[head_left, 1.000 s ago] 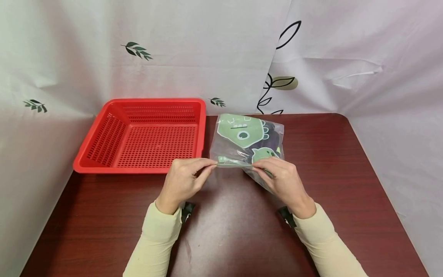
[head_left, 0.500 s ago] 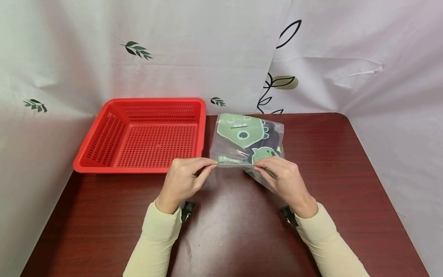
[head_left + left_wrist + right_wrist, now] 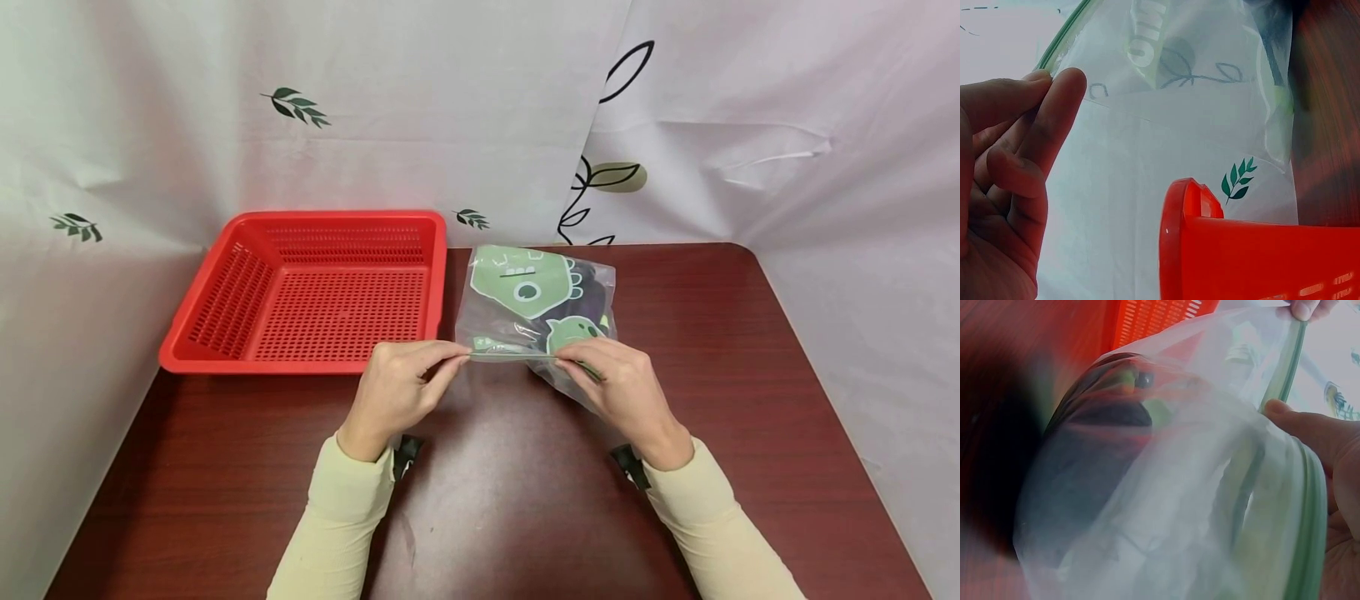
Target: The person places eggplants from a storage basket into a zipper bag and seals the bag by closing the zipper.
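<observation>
A clear zip bag printed with green cartoon characters stands on the table, dark contents showing through its plastic. Its green zip strip runs across the near edge. My left hand pinches the strip's left corner between thumb and fingertips. Farther right along the same strip, my right hand pinches it between thumb and index finger. Past that pinch the strip bends down toward the palm, as the right wrist view shows. What exactly the dark contents are is blurred by the plastic.
A red perforated plastic basket sits left of the bag, close behind my left hand. The dark red wooden table extends to both sides. White cloth with leaf prints hangs along the back and sides.
My right hand has slid slightly to the right along the zip strip, widening the gap between the hands. The left hand keeps its place on the corner.
</observation>
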`<control>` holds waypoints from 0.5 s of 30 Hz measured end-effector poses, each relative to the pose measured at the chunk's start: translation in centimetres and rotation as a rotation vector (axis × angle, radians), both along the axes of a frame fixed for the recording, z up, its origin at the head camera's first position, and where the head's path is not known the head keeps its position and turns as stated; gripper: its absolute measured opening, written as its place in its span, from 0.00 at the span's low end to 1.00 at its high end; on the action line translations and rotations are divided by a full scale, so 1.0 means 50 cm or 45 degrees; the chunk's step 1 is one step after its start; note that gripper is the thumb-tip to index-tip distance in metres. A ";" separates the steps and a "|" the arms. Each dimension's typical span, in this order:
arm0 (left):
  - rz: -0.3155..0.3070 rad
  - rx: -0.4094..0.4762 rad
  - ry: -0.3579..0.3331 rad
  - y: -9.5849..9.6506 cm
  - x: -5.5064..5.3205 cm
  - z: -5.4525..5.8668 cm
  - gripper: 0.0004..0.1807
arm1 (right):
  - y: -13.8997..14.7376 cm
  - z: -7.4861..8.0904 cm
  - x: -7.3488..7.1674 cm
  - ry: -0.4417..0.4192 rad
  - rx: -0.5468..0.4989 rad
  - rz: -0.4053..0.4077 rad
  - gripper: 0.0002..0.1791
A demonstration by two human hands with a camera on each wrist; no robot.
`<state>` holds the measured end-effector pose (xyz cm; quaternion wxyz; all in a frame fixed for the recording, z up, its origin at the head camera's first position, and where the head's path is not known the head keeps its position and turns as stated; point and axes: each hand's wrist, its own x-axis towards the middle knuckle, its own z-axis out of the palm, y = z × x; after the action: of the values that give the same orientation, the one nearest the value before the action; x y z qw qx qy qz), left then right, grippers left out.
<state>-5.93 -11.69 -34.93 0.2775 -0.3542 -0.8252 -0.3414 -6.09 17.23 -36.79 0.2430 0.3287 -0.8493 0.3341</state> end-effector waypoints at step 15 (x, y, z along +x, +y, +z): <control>0.000 -0.004 0.001 0.000 -0.001 0.000 0.05 | 0.011 0.001 -0.001 -0.008 0.002 0.000 0.11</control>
<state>-5.96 -11.67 -34.91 0.2774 -0.3547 -0.8257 -0.3398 -6.13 17.80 -36.74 0.2400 0.3278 -0.8503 0.3346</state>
